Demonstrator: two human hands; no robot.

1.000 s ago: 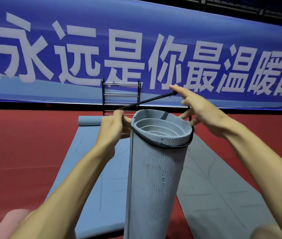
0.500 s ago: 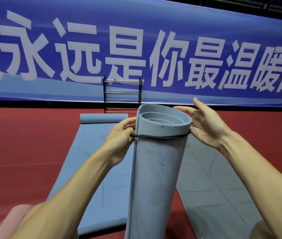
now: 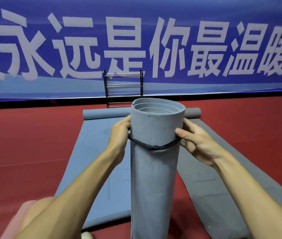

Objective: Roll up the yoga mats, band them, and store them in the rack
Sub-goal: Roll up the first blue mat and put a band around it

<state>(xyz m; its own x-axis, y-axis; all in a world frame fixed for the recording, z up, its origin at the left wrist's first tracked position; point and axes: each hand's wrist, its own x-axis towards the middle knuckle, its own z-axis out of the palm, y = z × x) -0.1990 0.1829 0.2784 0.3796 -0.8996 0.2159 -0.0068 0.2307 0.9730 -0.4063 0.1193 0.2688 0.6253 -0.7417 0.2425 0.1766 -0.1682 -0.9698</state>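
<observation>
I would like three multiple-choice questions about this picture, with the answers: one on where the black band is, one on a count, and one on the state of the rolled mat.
1. Where is the black band?
A. Around the rolled mat, below its top rim
B. Around a wrist
C. In a pocket

2. How many mats lie spread on the red floor behind it?
A. None
B. Two
C. Four

3. How is the rolled mat placed?
A. Flat on the floor
B. Leaning on a wall
C. Upright, between the hands

Answers:
1 A: the band circles the roll between the left hand and the right hand.
2 B: a bluish mat and a greyer mat lie side by side.
3 C: its open spiral end faces up.
</observation>
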